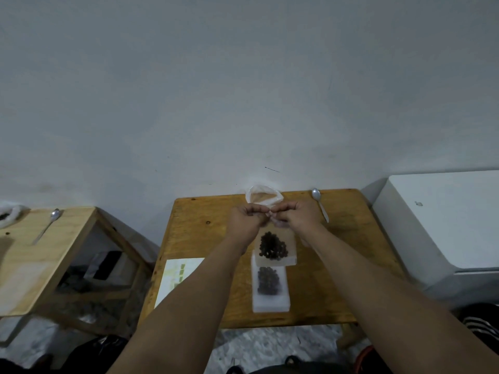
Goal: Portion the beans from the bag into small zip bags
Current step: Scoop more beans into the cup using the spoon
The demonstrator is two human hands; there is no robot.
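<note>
A small clear zip bag holding dark beans lies on the wooden table. My left hand and my right hand meet at its top edge, and both pinch that edge with curled fingers. Nearer to me lies a second small zip bag with beans inside, flat on the table. Behind my hands, at the table's far edge, sits the open clear plastic bag; its contents are hidden. A white plastic spoon lies to the right of my right hand.
A paper sheet with green marks lies at the table's left front. A second wooden table with a metal spoon stands to the left. A white box-like unit stands to the right. The wall is close behind.
</note>
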